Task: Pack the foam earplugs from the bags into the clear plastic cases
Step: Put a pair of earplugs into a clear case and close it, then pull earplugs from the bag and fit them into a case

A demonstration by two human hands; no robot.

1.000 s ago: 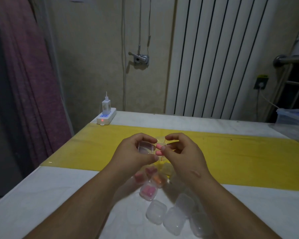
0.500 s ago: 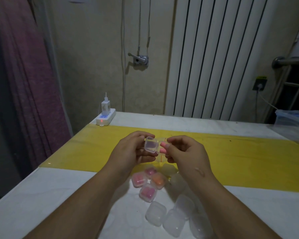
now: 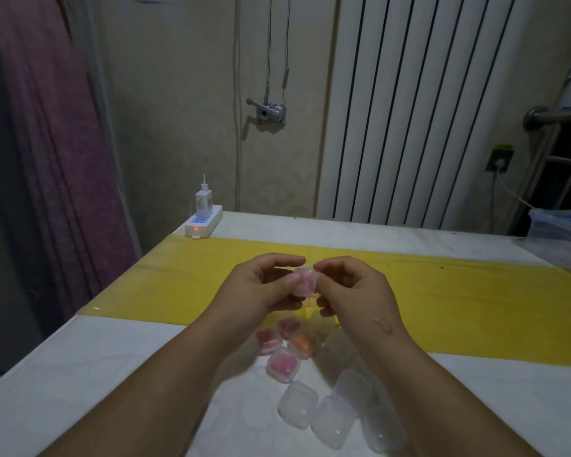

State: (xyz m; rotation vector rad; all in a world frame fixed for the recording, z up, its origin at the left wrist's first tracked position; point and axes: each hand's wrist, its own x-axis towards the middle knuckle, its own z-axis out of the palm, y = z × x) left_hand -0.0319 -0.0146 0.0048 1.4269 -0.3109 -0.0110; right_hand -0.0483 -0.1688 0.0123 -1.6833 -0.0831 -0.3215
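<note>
**My two bare hands meet on one small case**

My forearms are bare and reach forward from the bottom of the view, drawing together towards the middle. My left forearm (image 3: 165, 384) comes in from the lower left and my right forearm (image 3: 442, 390) from the lower right. My left hand (image 3: 261, 288) and right hand (image 3: 353, 291) sit side by side, fingers curled inward towards each other. Between them I pinch a small clear pink-tinted plastic case (image 3: 305, 282). My left thumb presses on its near face with the index finger arched over the top. My right fingertips close on its right edge.
</note>
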